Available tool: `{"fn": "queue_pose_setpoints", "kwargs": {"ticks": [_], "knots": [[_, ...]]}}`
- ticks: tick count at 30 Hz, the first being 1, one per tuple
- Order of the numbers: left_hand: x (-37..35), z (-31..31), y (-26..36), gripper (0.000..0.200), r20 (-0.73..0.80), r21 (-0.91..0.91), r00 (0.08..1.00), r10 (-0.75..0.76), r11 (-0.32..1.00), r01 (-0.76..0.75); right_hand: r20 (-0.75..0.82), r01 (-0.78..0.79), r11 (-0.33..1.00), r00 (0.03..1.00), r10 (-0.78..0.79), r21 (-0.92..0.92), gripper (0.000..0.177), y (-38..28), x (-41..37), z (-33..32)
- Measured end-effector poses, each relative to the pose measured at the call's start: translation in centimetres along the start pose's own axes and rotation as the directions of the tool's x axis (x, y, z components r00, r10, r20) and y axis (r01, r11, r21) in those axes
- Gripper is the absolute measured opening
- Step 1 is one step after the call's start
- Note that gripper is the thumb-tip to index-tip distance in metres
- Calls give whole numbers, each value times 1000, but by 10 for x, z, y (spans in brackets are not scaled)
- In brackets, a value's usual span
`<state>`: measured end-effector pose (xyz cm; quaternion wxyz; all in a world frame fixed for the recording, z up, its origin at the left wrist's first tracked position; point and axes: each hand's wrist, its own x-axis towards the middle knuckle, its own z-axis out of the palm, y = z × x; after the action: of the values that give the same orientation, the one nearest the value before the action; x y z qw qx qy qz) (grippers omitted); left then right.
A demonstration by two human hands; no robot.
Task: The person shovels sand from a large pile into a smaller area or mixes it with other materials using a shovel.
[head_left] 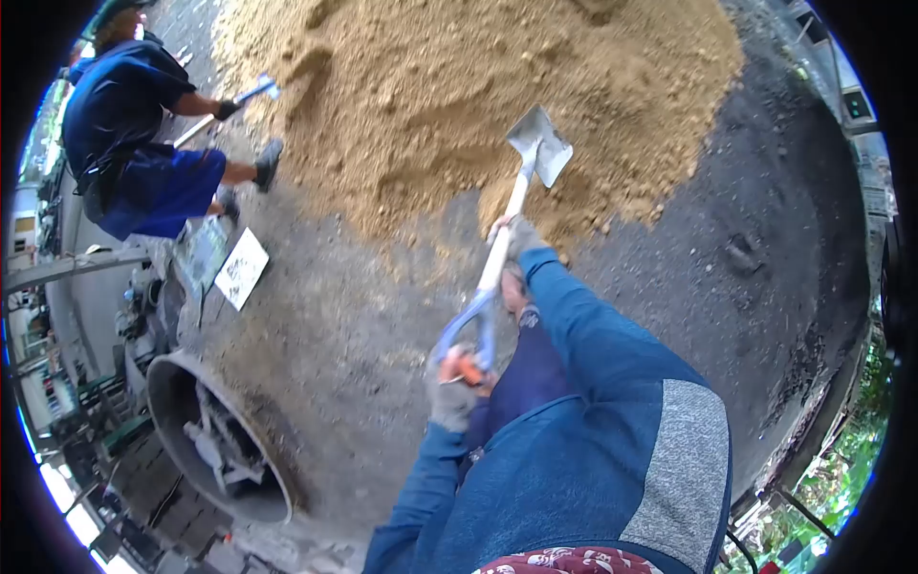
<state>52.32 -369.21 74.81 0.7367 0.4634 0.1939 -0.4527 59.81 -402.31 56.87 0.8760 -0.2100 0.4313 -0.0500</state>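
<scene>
Shovel [494, 263], head view: located in front of the wearer, blade outward, over the near edge of the sand pile [430, 96]. Whether the blade touches the sand cannot be determined; no load is evident on its exposed face.

The left hand [451, 402] is at the orange grip, fingers closed round it as far as blur permits judgement. The right hand [521, 234] has its fingers wrapped about the shaft, nearer the blade. Both hands appear gloved.

Step in hand, by assessment: working the shovel at the pile's margin, with entry or withdrawal of the blade not distinguishable. The next move calls for a firm hold at both points and control of the blade's angle against loose sand.

A co-worker [124, 115] stands at the pile's left side, a gloved hand [227, 109] on the second shovel [194, 130].

Count: two shovels, one held by each person; two persons; one sand pile; one round drum [226, 394] at lower left, with metalwork inside; one white sheet [241, 269] with dark markings, between drum and pile. Small stones are too numerous to count.
</scene>
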Motion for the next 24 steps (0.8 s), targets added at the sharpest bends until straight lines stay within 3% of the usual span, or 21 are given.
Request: {"fn": "queue_pose_setpoints", "kwargs": {"ticks": [1, 3, 4, 6, 7, 9, 11, 13, 14, 15, 16, 17, 18, 21, 24], "knots": [[-19, -50, -16, 33, -203, -245, 978, -54, 969, 3, -145, -49, 982, 987, 76, 182, 8, 77, 22, -27], [-73, -99, -35, 35, -575, -358, 808, -130, 928, -105, 0, 2, 1000, 1000, -2, 4, 11, 221, -14, -54], [-102, -103, -39, 35, -717, -390, 668, -198, 908, -150, -277, -241, 905, 950, 145, -351, 17, 246, -61, -31], [-157, -131, -67, 41, -808, -360, 554, -201, 913, -193, -398, -541, 837, 788, 469, -85, 20, 312, -106, -27], [-176, -141, -81, 43, -899, -249, 406, -165, 955, -161, -407, -593, 803, 748, 525, -55, 20, 328, -117, -29], [-188, -130, -84, 47, -915, -247, 361, -180, 957, -150, -421, -656, 754, 693, 586, -30, 20, 344, -120, -35], [-154, -118, -86, 47, -894, -293, 397, -209, 942, -163, -416, -648, 760, 705, 574, -49, 20, 345, -98, -54], [-87, -91, -86, 46, -843, -363, 475, -251, 918, -160, -353, -483, 872, 832, 429, -80, 20, 351, -38, -112], [-38, -74, -87, 45, -802, -405, 533, -270, 902, -151, -425, -526, 822, 809, 405, -218, 17, 273, -14, -101], [7, -59, -92, 45, -777, -378, 600, -188, 902, -207, -296, -322, 929, 919, 261, -180, 14, 276, 50, -146], [48, -32, -87, 43, -841, -195, 534, -91, 970, -141, -218, -443, 896, 877, 428, -21, 19, 207, 69, -129], [71, -10, -81, 42, -880, -6, 475, 27, 998, -68, -327, -476, 879, 837, 439, -36, 19, 169, 78, -106], [70, -4, -79, 41, -876, -32, 482, 11, 996, -81, -428, -514, 857, 784, 449, -43, 19, 151, 79, -87], [57, -4, -65, 40, -871, -44, 491, 14, 993, -107, -355, -516, 855, 810, 467, -50, 12, 151, 59, -79], [23, 2, -79, 39, -876, -58, 482, 18, 988, -144, -408, -452, 887, 830, 380, -95, 9, 139, 21, -78]]}}
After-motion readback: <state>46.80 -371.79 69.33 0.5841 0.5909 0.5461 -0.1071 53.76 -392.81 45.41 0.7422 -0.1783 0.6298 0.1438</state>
